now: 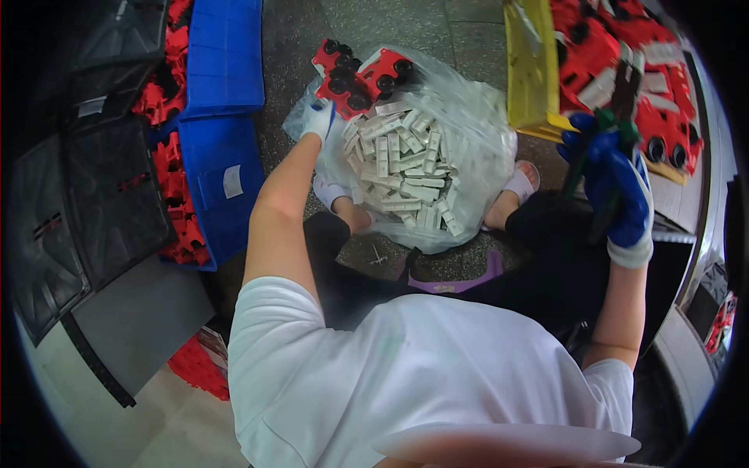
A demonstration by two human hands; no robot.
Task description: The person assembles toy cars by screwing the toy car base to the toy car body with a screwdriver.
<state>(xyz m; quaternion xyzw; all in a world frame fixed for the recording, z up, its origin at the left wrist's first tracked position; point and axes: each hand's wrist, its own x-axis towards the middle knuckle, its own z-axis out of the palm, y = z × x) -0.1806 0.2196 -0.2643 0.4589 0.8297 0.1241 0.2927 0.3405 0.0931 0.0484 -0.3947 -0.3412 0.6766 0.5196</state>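
My left hand (317, 119), in a white glove with blue on the fingers, is closed at the near end of a red toy truck body (348, 87) with black wheels. The fingertips are partly hidden. A second red truck body (386, 72) lies against it on the right. Just below them, a heap of off-white plastic parts (406, 164) fills an opened clear plastic bag (485, 129) between my feet. My right hand (620, 191), in a blue-coated glove, is wrapped around a pliers-like tool (625, 93) with dark green handles, held up at the right.
Blue crates (222, 171) stand at the left, with red plastic parts (181, 210) beside them. A yellow crate (530, 74) is at the far right, next to piled red truck bodies (663, 129). Black folded crates (109, 199) line the left. A purple stool edge (460, 284) shows below the bag.
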